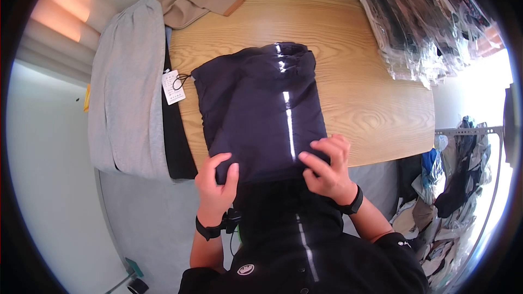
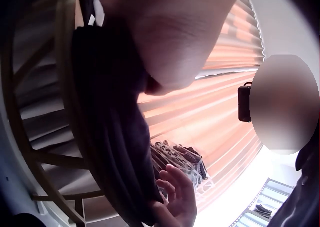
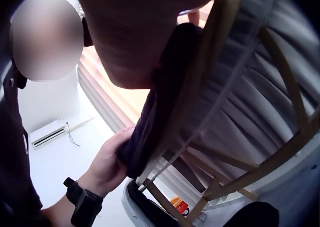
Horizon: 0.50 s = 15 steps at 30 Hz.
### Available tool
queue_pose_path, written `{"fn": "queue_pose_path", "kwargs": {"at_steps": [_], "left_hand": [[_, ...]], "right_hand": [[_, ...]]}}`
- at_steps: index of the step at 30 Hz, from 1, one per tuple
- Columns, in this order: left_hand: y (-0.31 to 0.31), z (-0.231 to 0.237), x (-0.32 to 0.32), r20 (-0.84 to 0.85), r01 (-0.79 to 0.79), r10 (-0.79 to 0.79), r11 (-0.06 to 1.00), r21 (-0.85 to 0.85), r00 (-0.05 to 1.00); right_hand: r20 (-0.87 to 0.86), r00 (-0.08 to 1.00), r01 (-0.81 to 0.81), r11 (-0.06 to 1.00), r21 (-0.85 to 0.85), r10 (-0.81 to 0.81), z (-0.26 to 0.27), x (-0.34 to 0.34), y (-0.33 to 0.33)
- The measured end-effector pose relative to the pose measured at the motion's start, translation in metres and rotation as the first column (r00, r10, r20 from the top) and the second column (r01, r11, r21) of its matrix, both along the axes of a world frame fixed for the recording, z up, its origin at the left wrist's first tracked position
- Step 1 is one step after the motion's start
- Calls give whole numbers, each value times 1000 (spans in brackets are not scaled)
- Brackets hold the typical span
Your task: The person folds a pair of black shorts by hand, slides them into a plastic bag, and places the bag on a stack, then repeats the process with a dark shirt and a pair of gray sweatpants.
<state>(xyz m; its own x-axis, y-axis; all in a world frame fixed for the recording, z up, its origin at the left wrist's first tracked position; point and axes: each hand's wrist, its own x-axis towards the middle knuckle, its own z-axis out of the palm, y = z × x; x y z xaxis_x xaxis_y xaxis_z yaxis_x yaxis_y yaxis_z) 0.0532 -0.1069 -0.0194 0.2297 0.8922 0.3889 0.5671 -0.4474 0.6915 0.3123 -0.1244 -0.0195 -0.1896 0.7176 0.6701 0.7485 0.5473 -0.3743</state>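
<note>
A folded dark navy garment with a shiny light-reflecting stripe lies on the wooden table. At its near left corner my left hand touches the cloth, thumb and index finger spread apart in a V. My right hand rests at the near right corner, fingers spread over the fabric. In the right wrist view the left hand lies against the garment's edge. The left wrist view catches the right hand beside the cloth, several fingers raised. A dark cord loop sits at the garment's far left corner.
Grey trousers lie along the table's left side, over a black piece, with a white tag beside them. Beige cloth is at the far edge. Plastic-wrapped garments are piled far right; a rack stands beyond the table.
</note>
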Motion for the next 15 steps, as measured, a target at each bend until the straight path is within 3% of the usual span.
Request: {"fn": "queue_pose_path", "kwargs": {"at_steps": [2, 3, 4, 6, 7, 8, 10, 14, 15], "left_hand": [[-6, 4, 5, 64, -264, 261, 964, 40, 963], [-6, 0, 5, 56, -335, 330, 927, 167, 942], [-7, 0, 5, 55, -327, 322, 930, 168, 945], [-9, -1, 2, -82, -180, 254, 846, 502, 964], [-15, -2, 1, -171, -56, 154, 878, 475, 973], [-16, -2, 4, -172, -54, 152, 880, 473, 973], [-17, -2, 13, -459, 165, 3, 931, 325, 889], [-7, -16, 9, -412, 165, -58, 959, 229, 909], [-7, -11, 13, -396, 131, -40, 969, 208, 917]], "right_hand": [[52, 999, -15, 1000, 10, 15, -4, 2, -4], [62, 998, -29, 999, -36, 31, -11, 5, -5], [69, 996, -43, 996, -82, 49, -14, 6, -5], [53, 998, -14, 997, -71, 17, -15, 7, -6], [32, 999, -9, 998, -70, 11, -18, 8, -8], [10, 1000, -5, 998, -70, 6, -20, 9, -11], [-10, 1000, -15, 998, -55, 15, -23, 10, -12], [-22, 999, -46, 999, -4, 46, -29, 11, -11], [-1, 1000, -31, 998, -63, 31, -21, 11, -12]]}}
